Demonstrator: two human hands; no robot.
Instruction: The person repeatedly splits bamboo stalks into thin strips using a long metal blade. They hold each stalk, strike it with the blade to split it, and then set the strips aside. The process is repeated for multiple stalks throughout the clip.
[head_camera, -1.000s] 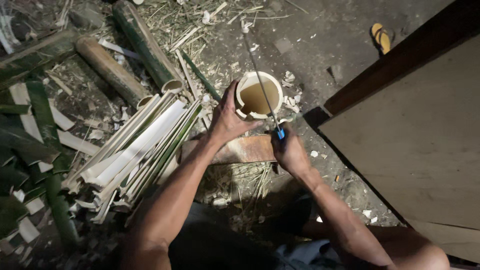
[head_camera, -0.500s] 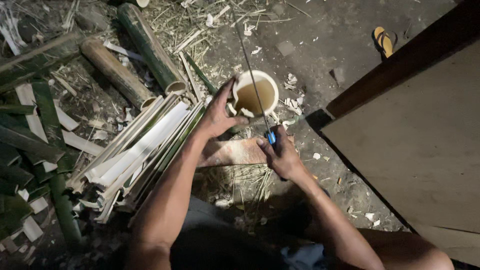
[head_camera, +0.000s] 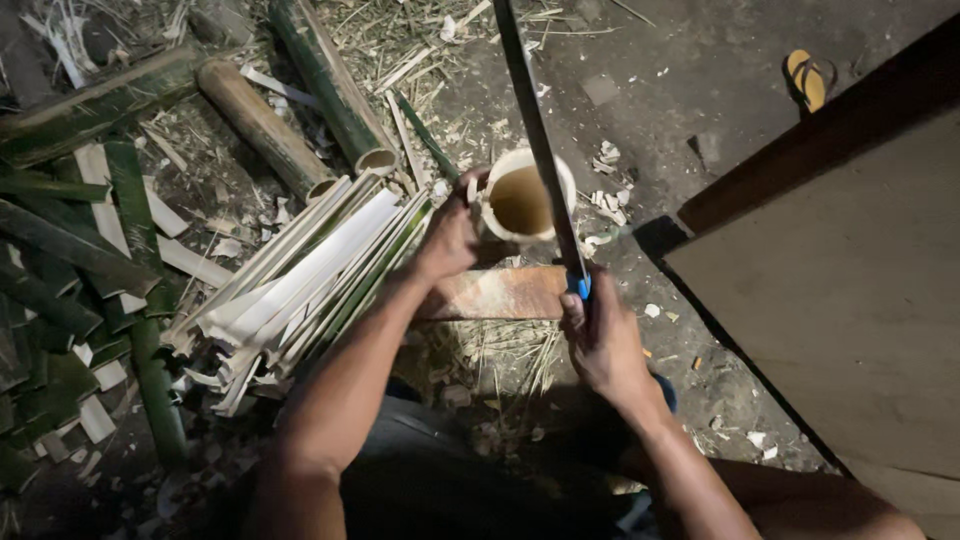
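Left hand: the left hand (head_camera: 448, 238) has its grip closed on the rim and side of a short, hollow, pale bamboo section (head_camera: 520, 200) that stands upright with its open end facing up.
Right hand: the right hand (head_camera: 603, 340) is clenched around the blue handle (head_camera: 581, 288) of a long, dark, narrow blade (head_camera: 535, 140); the blade runs up and away from the fist, crossing over the mouth of the bamboo section and leaving the top of the view.
Bamboo section: it stands at the far edge of a flat, reddish-brown wooden block (head_camera: 495, 293) on the dirt floor (head_camera: 650, 80), between the two hands; whether the blade touches its rim cannot be told.
Block: it lies crosswise just in front of the person's knees, with dry straw-like shavings (head_camera: 500, 350) below it.
Split strips: a bundle of pale, long split bamboo strips (head_camera: 300, 275) lies just left of the left forearm, fanned toward the lower left.
Whole culms: two green and brown round bamboo lengths (head_camera: 320, 85) lie beyond the strips, cut ends toward the bamboo section.
Offcuts: dark green bamboo pieces (head_camera: 60, 270) are scattered on the far left.
Right side: a large flat brown wooden panel (head_camera: 850, 290) fills the right of the view; a yellow sandal (head_camera: 806, 80) lies on the floor beyond it.
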